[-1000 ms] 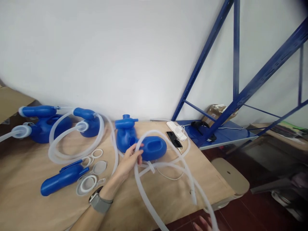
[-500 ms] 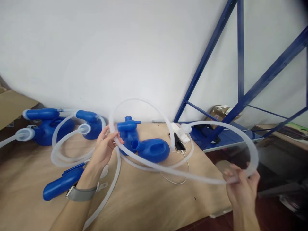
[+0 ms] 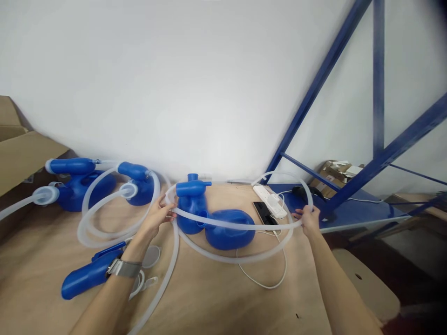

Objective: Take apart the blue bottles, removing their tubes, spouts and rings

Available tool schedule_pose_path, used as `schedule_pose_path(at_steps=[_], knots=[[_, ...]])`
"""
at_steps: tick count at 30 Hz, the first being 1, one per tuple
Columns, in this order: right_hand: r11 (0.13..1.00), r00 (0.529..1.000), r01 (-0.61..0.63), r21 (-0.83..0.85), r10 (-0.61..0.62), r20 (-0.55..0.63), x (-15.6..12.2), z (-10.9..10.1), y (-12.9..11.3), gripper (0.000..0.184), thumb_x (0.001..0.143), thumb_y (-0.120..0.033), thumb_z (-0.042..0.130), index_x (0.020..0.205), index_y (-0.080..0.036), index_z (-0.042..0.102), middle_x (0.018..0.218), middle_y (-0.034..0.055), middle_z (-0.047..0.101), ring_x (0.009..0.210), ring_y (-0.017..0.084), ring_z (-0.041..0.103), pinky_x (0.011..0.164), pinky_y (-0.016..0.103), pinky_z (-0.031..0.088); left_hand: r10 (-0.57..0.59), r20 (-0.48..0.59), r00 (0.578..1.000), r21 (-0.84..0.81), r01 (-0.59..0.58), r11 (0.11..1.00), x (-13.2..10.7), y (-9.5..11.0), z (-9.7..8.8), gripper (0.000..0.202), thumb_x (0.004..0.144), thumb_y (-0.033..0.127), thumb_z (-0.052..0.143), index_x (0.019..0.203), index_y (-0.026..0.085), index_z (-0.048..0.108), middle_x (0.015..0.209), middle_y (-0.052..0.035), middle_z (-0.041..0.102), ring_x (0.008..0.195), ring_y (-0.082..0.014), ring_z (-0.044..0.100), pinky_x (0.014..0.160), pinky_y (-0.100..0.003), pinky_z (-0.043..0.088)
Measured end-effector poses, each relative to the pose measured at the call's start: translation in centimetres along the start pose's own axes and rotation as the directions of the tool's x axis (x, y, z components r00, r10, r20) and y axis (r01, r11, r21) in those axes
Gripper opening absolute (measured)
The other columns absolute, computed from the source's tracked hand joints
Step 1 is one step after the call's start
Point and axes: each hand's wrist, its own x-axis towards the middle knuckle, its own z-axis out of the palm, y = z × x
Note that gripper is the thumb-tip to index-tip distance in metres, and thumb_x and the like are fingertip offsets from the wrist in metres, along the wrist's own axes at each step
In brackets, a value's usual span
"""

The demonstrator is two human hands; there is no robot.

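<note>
A long translucent white hose (image 3: 230, 226) stretches between both my hands above the wooden table (image 3: 223, 298). My left hand (image 3: 159, 216), with a grey watch on the wrist, is closed on the hose at its left bend. My right hand (image 3: 308, 218) grips the hose's right side, near the table's far right corner. Under the hose lie a blue plastic vessel (image 3: 228, 232) and a blue elbow-shaped piece (image 3: 190, 204). More of the hose trails off the front edge (image 3: 157, 288).
At the back left lie two more blue vessels (image 3: 82, 186) with a coiled hose (image 3: 104, 218). A blue bottle-shaped part (image 3: 89, 274) and white rings are at the front left. A white power strip (image 3: 270, 197), a phone (image 3: 265, 211) and blue racking (image 3: 349, 139) are at the right.
Both hands have lifted the hose off the table and spread it out. My right hand moved from the near right up to the far right corner. The view panned slightly right.
</note>
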Motion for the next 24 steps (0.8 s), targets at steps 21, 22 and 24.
schedule_pose_path(at_steps=[21, 22, 24], knots=[[0.577, 0.957, 0.221, -0.786, 0.027, 0.289, 1.2, -1.0, 6.9, 0.072, 0.083, -0.044, 0.066, 0.145, -0.007, 0.061, 0.121, 0.0236, 0.071, 0.134, 0.045, 0.057, 0.113, 0.060, 0.044, 0.042, 0.318, 0.947, 0.791, -0.289, 0.539, 0.1, -8.3, -2.3, 0.107, 0.083, 0.048, 0.070, 0.167, 0.003, 0.023, 0.095, -0.0087, 0.071, 0.094, -0.0301, 0.069, 0.088, -0.037, 0.049], [0.554, 0.956, 0.237, -0.798, 0.014, 0.294, 0.6, -1.1, 7.0, 0.070, 0.085, -0.042, 0.062, 0.145, -0.006, 0.061, 0.119, 0.0240, 0.071, 0.133, 0.045, 0.057, 0.113, 0.060, 0.043, 0.048, 0.311, 0.949, 0.815, -0.292, 0.500, 0.0, -8.7, -2.6, 0.107, 0.083, 0.045, 0.070, 0.168, 0.004, 0.021, 0.102, -0.0106, 0.071, 0.096, -0.0307, 0.068, 0.088, -0.037, 0.049], [0.521, 0.953, 0.271, -0.809, -0.029, 0.301, -0.5, -1.4, 7.1, 0.067, 0.090, -0.040, 0.054, 0.144, -0.003, 0.061, 0.118, 0.0265, 0.070, 0.133, 0.045, 0.058, 0.114, 0.059, 0.043, 0.063, 0.293, 0.954, 0.860, -0.292, 0.419, -0.3, -9.3, -3.3, 0.104, 0.082, 0.038, 0.070, 0.169, 0.008, 0.020, 0.114, -0.0149, 0.069, 0.103, -0.0323, 0.068, 0.087, -0.037, 0.049]])
